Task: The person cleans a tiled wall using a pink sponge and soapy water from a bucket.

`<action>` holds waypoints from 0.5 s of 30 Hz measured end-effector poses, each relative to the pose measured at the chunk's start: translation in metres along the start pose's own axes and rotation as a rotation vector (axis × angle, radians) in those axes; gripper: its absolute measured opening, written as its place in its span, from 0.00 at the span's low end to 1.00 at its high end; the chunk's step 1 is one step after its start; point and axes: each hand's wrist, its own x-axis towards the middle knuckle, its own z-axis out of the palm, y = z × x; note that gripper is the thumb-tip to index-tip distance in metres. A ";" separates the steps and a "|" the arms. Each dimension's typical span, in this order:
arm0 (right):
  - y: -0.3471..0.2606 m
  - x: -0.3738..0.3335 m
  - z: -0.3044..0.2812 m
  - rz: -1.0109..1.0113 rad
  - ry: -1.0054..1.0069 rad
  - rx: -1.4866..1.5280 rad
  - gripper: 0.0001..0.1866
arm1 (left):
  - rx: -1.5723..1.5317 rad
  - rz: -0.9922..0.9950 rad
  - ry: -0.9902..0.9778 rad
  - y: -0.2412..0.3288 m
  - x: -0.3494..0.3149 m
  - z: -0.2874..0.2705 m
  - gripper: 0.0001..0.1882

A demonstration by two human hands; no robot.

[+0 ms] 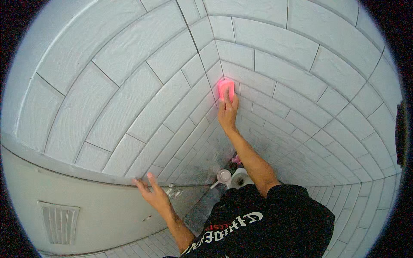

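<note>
A bright pink, block-shaped sponge [225, 89] is pressed to the white brick-pattern wall tiles [258, 84], right at the corner where two walls meet. My right hand [228, 111] grips it from below, with a finger laid along its face; its fine detail is washed out by glare. On the left, my left hand [155, 197] is raised with its fingers apart and holds nothing. Its fingertips are at the border between the tiles and a pale door [112, 210], seemingly touching it.
The door bears a slatted vent [59, 222] and a metal handle [174, 192]. Far below in the corner are a pale dipper with a handle [223, 176], a white basin-like fixture [241, 179] and a small pink item [236, 159]. A dark object [401, 134] sits at the right rim.
</note>
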 end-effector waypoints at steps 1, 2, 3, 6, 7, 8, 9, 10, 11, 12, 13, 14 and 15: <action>-0.016 0.020 -0.001 -0.055 0.013 -0.020 0.29 | 0.018 0.019 0.019 -0.008 0.003 -0.004 0.43; -0.033 0.039 -0.002 -0.110 0.028 -0.040 0.29 | 0.036 0.038 0.037 -0.013 0.006 -0.007 0.44; -0.044 0.059 -0.008 -0.141 0.030 -0.039 0.29 | 0.045 0.012 0.028 -0.009 0.004 -0.005 0.44; -0.082 0.111 -0.020 -0.238 0.050 -0.063 0.29 | 0.093 -0.036 0.004 0.002 0.000 0.000 0.46; -0.095 0.124 -0.022 -0.274 0.070 -0.087 0.28 | 0.121 -0.030 0.004 -0.001 0.002 0.001 0.46; -0.108 0.136 -0.026 -0.310 0.090 -0.111 0.28 | 0.150 -0.024 0.003 -0.004 0.004 0.002 0.47; -0.122 0.145 -0.031 -0.303 0.065 -0.198 0.27 | 0.168 -0.029 0.012 -0.004 0.005 0.000 0.47; -0.134 0.156 -0.039 -0.298 0.041 -0.298 0.27 | 0.181 -0.038 0.009 -0.003 0.004 0.002 0.48; -0.145 0.165 -0.047 -0.293 0.017 -0.397 0.27 | 0.193 -0.047 0.008 -0.002 0.003 0.004 0.48; -0.155 0.175 -0.055 -0.344 0.054 -0.472 0.27 | 0.211 -0.065 0.000 -0.003 0.003 0.003 0.48; -0.164 0.185 -0.062 -0.397 0.094 -0.545 0.28 | 0.226 -0.081 -0.005 -0.004 0.005 0.003 0.48; -0.173 0.195 -0.068 -0.450 0.134 -0.616 0.28 | 0.242 -0.098 -0.010 -0.003 0.006 0.003 0.48; -0.180 0.207 -0.069 -0.482 0.168 -0.627 0.28 | 0.227 -0.089 -0.006 -0.002 0.006 0.000 0.48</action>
